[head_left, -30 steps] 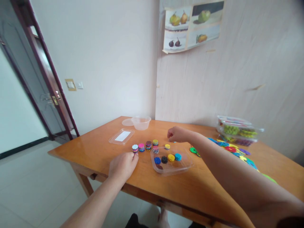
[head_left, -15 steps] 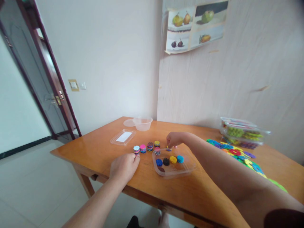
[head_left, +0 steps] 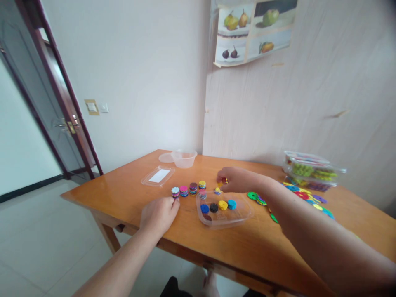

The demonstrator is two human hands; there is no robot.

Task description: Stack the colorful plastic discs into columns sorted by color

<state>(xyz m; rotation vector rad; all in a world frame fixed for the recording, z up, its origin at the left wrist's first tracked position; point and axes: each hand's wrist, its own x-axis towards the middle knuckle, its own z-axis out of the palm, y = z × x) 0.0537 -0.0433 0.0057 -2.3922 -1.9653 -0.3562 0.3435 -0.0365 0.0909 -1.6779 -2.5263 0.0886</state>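
Curled at the front of the table, my left hand (head_left: 159, 214) is closed with its fingertips against the lower part of a white-topped stack of snowflake discs (head_left: 175, 191). Stacks topped pink (head_left: 183, 190), brown (head_left: 193, 188) and yellow (head_left: 202, 185) stand in a row to its right. Farther right, my right hand (head_left: 236, 179) pinches a small yellow-orange disc (head_left: 220, 185), partly hidden by the fingers. Just under it is a small yellow-topped stack (head_left: 217, 191). A clear plastic tub (head_left: 229, 222) in front holds blue, black, yellow, light blue and brown discs.
Loose coloured discs (head_left: 301, 195) lie at the right, partly behind my right forearm. Stacked clear boxes (head_left: 312, 167) stand at the back right. A round tub (head_left: 185, 160) with its lid (head_left: 166, 157) and a rectangular lid (head_left: 157, 176) are at the back left.
My right hand has lifted and turned slightly, and a yellow-orange disc now shows at its fingers. More loose discs show beyond the forearm. My left hand keeps its place at the white-topped stack.
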